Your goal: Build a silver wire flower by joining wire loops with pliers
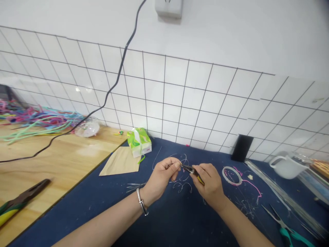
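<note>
My left hand is closed, pinching a thin wire between thumb and fingers above the dark blue mat. In my right hand is a pair of pliers with yellow and black handles, fingers wrapped round them. The plier jaws meet the wire right at my left fingertips; whether they grip it is too small to tell. Curled pieces of wire lie on the mat under and behind both hands. More straight wire ends lie left of my left hand.
On the right are a round clear dish, teal-handled pliers, a long wire bundle, a black phone-like slab and a white cup. Leftward stand a green tissue pack, a cloth bag and large pliers.
</note>
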